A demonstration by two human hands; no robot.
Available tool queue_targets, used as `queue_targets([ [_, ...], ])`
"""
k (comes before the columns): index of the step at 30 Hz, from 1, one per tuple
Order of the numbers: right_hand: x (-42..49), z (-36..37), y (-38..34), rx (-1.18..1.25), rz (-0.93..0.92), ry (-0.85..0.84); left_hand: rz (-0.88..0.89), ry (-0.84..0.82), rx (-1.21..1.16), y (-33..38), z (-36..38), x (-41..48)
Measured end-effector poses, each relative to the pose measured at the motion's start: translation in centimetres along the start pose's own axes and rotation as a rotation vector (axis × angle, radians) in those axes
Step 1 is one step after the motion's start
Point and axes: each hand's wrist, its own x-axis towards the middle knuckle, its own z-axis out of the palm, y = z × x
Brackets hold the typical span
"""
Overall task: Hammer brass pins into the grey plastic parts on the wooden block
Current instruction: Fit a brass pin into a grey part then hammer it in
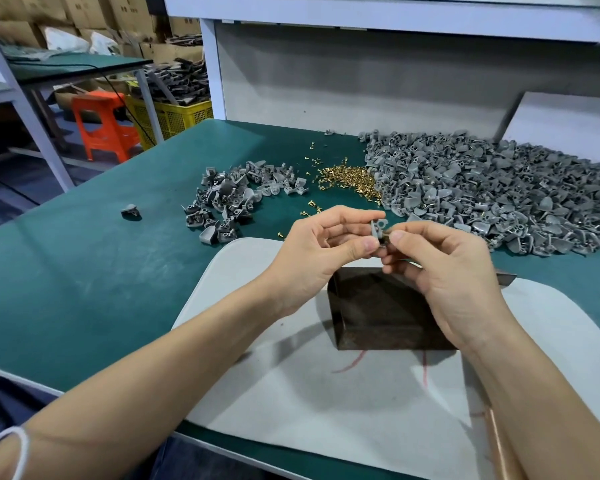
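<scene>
My left hand (321,251) pinches a small grey plastic part (378,228) between thumb and fingers, held in the air above the dark wooden block (378,310). My right hand (444,268) meets it from the right, thumb and fingertips pinched at the part's lower side; whether a brass pin is between them is hidden. The block rests on a pale grey mat (326,382). Loose brass pins (350,178) lie in a heap beyond the hands. No hammer head is visible.
A large pile of grey parts (482,192) covers the right of the green table (84,271); a smaller pile (236,199) sits left of the pins, one single part (131,211) farther left. A copper-coloured rod (499,445) lies at the bottom right. White back panel behind.
</scene>
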Motion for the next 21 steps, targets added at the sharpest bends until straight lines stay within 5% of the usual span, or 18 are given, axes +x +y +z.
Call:
queue_targets([
  [21, -0.12, -0.08, 0.38, -0.136, -0.095, 0.000, 0.005, 0.000, 0.059, 0.17, -0.08, 0.01],
])
